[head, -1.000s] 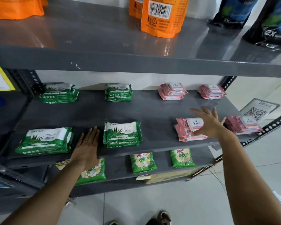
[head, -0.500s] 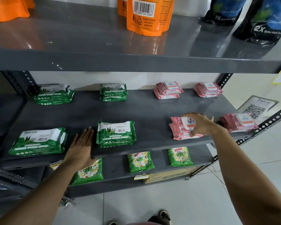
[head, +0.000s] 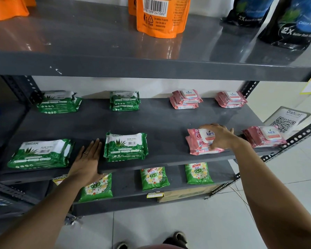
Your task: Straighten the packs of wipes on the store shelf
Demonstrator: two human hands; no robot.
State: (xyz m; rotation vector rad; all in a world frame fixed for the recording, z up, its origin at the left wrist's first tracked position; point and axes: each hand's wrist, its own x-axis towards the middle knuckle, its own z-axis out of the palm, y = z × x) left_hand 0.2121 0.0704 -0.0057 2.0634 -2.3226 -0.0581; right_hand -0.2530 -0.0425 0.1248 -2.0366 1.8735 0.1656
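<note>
On the grey middle shelf (head: 151, 121) of a metal rack, packs of wipes lie flat in two rows, green ones to the left and pink ones to the right. Along the back sit two green stacks (head: 58, 102) (head: 125, 101) and two pink stacks (head: 186, 99) (head: 231, 99). Along the front edge lie a wide green stack (head: 40, 153) at far left, another green stack (head: 126, 147) near the middle, a pink stack (head: 201, 143) right of it, and a last pink stack (head: 264, 136) at the far right end. The shelf above carries an orange pouch (head: 160, 15) and dark pouches (head: 291, 20); the shelf below holds small green soap packets (head: 153, 177). The left hand (head: 87, 162) lies flat on the front of the middle shelf between the two front green stacks, fingers straight and close together, touching neither pack as far as can be seen. The right hand (head: 220, 138) is clasped over the right side of the front pink stack, thumb at its near edge, fingers curled across its white lid
</note>
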